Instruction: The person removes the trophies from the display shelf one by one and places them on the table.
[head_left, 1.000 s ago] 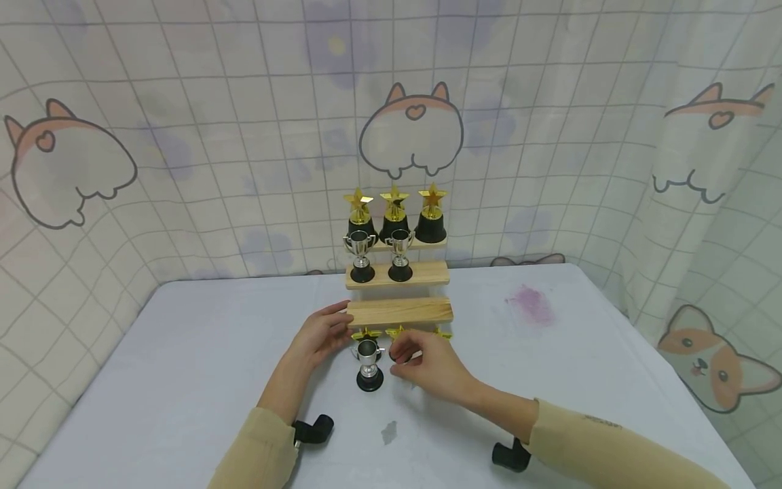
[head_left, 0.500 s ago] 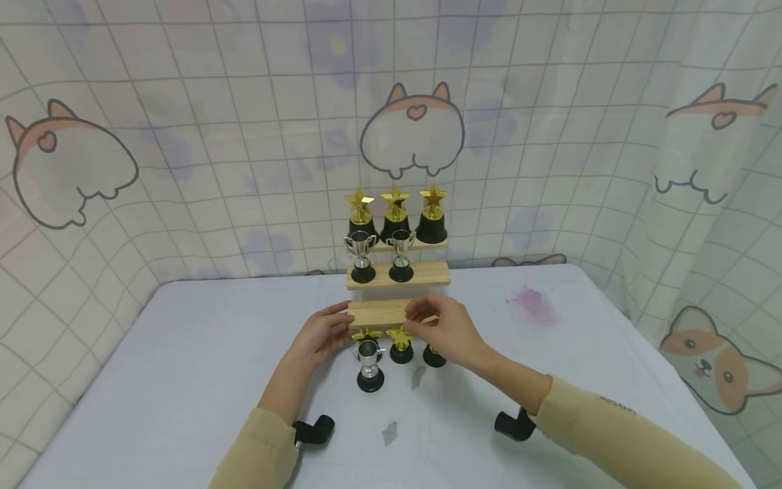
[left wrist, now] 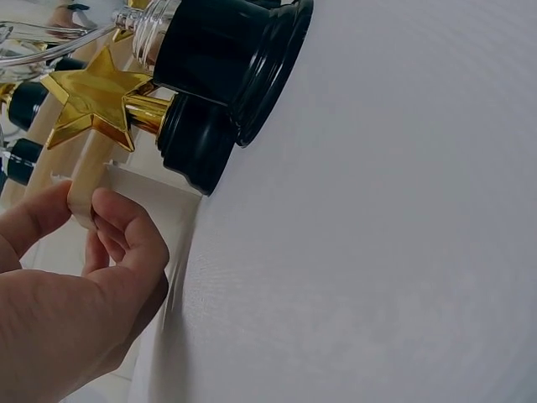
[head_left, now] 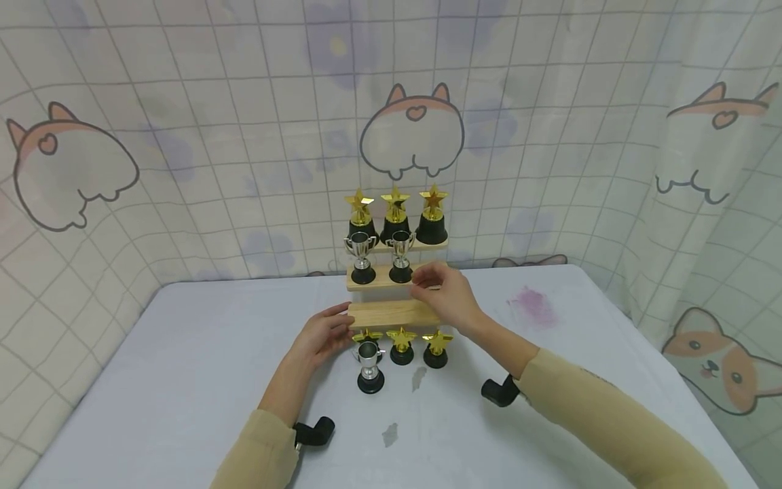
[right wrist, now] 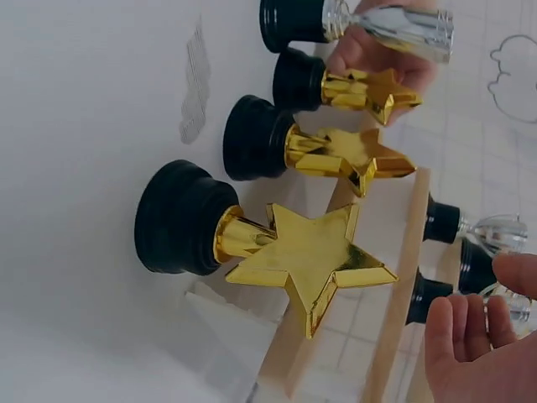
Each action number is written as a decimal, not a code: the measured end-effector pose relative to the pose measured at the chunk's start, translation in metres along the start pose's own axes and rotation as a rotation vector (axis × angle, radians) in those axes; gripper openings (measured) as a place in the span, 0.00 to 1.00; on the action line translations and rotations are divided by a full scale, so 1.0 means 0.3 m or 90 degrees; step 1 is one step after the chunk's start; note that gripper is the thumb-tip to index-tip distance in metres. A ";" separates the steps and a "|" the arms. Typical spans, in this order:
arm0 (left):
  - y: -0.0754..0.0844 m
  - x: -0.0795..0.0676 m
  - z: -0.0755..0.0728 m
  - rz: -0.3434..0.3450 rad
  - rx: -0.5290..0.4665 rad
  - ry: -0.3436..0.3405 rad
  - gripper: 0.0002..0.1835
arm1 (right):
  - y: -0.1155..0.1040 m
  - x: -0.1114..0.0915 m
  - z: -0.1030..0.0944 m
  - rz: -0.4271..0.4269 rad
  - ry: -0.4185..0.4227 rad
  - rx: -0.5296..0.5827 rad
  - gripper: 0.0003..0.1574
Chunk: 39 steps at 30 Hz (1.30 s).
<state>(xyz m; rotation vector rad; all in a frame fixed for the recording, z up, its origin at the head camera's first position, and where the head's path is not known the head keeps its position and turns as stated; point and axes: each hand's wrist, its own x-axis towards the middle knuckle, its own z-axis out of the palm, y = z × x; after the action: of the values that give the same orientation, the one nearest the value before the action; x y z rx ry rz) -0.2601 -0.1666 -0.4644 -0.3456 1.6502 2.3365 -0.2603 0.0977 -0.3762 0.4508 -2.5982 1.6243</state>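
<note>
My left hand [head_left: 324, 336] pinches the left end of the wooden display rack's lowest step [head_left: 387, 314] between thumb and fingers; the left wrist view shows the plank's end [left wrist: 82, 197] in that grip. My right hand [head_left: 449, 295] is over the right end of the middle step, fingers bent and nothing in them. Its fingertips are right beside the right one of two silver trophy cups [head_left: 400, 257] on that step. In the right wrist view, thumb and fingers [right wrist: 470, 327] are apart, with the cup [right wrist: 520, 306] overlapping the gap.
Three gold star trophies [head_left: 432, 214] stand on the top step. In front of the rack, a silver cup [head_left: 369, 370] and three smaller gold star trophies [head_left: 436, 350] stand on the white-covered table [head_left: 183, 380]. A patterned curtain [head_left: 256, 170] hangs behind.
My right hand has moved from the small star trophies on the table up and back to the middle step. The left hand has kept its hold on the rack.
</note>
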 end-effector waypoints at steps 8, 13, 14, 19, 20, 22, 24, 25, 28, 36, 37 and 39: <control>-0.004 0.005 0.000 -0.003 0.003 0.008 0.31 | 0.020 0.067 0.019 0.029 0.027 0.042 0.23; -0.001 0.003 0.000 0.000 -0.001 0.001 0.31 | 0.027 0.092 0.023 0.020 0.035 0.058 0.23; 0.000 0.004 0.000 0.000 -0.001 0.000 0.31 | 0.027 0.097 0.025 0.019 0.037 0.061 0.23; 0.001 0.007 -0.002 0.002 0.003 -0.001 0.31 | 0.029 0.122 0.042 0.022 0.038 0.062 0.24; 0.002 0.007 -0.003 0.002 0.002 0.001 0.31 | 0.030 0.125 0.045 0.023 0.036 0.058 0.25; 0.002 0.007 -0.005 0.002 -0.001 0.000 0.31 | 0.033 0.132 0.052 0.024 0.032 0.053 0.26; 0.002 0.007 -0.006 0.001 -0.003 0.000 0.31 | 0.032 0.134 0.059 0.024 0.026 0.051 0.26; 0.002 0.006 -0.007 0.002 -0.003 0.000 0.31 | 0.033 0.134 0.061 0.022 0.023 0.050 0.26; 0.000 0.005 -0.008 0.002 -0.005 0.000 0.31 | 0.031 0.134 0.066 0.016 0.018 0.045 0.26; -0.003 0.005 -0.004 0.003 -0.006 0.000 0.31 | 0.025 0.130 0.068 0.022 0.028 0.019 0.26; -0.003 0.004 -0.003 0.002 -0.006 0.002 0.31 | 0.024 0.132 0.069 0.023 0.027 0.017 0.26; -0.002 0.002 -0.001 0.002 -0.005 0.003 0.31 | 0.023 0.137 0.071 0.023 0.026 0.011 0.25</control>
<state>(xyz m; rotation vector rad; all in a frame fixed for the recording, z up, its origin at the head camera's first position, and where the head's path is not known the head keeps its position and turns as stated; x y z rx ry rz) -0.2605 -0.1666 -0.4653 -0.3509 1.6454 2.3467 -0.2991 0.0725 -0.3840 0.3701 -2.5794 1.6494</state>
